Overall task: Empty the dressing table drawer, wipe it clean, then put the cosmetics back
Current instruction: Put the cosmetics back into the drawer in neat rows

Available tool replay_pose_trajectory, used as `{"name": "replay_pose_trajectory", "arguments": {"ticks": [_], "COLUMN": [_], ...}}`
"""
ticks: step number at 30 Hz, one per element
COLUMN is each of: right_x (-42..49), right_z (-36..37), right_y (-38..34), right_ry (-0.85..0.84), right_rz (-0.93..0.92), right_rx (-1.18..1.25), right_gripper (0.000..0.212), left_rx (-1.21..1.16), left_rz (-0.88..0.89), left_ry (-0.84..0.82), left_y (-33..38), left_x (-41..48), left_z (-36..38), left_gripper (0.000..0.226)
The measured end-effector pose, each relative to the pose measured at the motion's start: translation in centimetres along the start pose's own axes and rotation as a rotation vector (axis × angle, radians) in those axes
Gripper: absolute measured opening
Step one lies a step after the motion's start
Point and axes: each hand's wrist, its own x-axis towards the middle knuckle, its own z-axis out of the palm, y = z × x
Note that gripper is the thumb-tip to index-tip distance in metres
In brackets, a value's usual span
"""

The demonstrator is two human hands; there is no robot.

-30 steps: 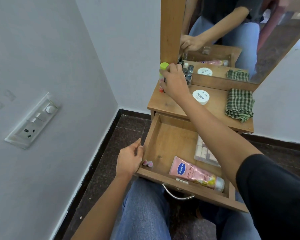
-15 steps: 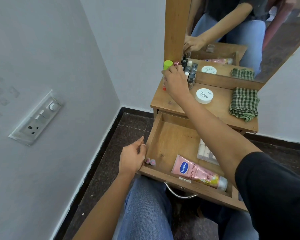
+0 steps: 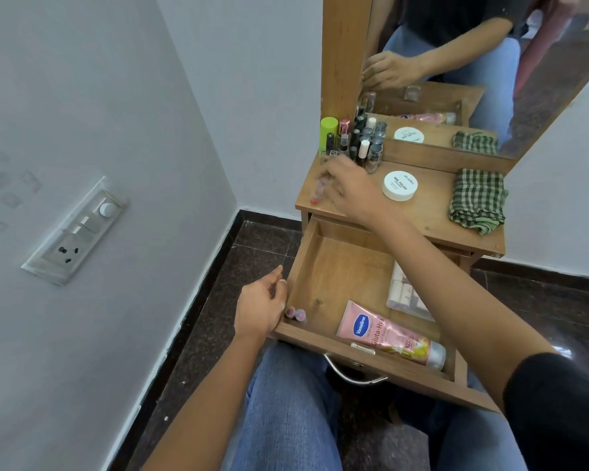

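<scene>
Head view: a person sits at a wooden dressing counter point(image 3: 429, 215), its wooden drawer point(image 3: 342, 266) open above denim-clad knees.
Right arm: the right hand point(image 3: 351, 192) stretches over the drawer to the counter's left part, motion-blurred beside a small clear bottle with a red end point(image 3: 317, 193); whether it grips the bottle cannot be told.
Left arm: the left hand point(image 3: 262, 307) sits at the drawer's left front corner, fingers loosely curled, holding nothing.
Drawer contents: a pink Vaseline tube point(image 3: 388, 338) lies along the front wall; two small pink-capped pieces point(image 3: 296, 313) sit in the left front corner; a clear pack of pale sticks point(image 3: 405, 295) lies to the right, partly behind the forearm.
Counter top: a cluster of small nail-polish bottles point(image 3: 363, 141) stands at the back left beside a lime-green-capped bottle point(image 3: 329, 125); a white round jar point(image 3: 399, 185) sits mid-counter; a folded green checked cloth point(image 3: 478, 200) lies at the right end.
Backdrop: a wood-framed mirror point(image 3: 473, 45) reflects the arm and the bottles.
</scene>
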Motion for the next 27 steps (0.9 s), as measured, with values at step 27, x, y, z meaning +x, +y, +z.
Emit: {"name": "replay_pose_trajectory", "arguments": {"ticks": [27], "right_x": [-16.0], "right_z": [9.1], "right_y": [-1.1], "right_ry": [-0.692], "right_rz": [0.46], "right_rx": [0.52], "right_gripper": [0.026], "left_rx": [0.048], "left_rz": [-0.004], "left_ry": [0.003], "left_y": [0.5], "left_x": [-0.2], "left_z": [-0.1], "left_gripper": [0.041]}}
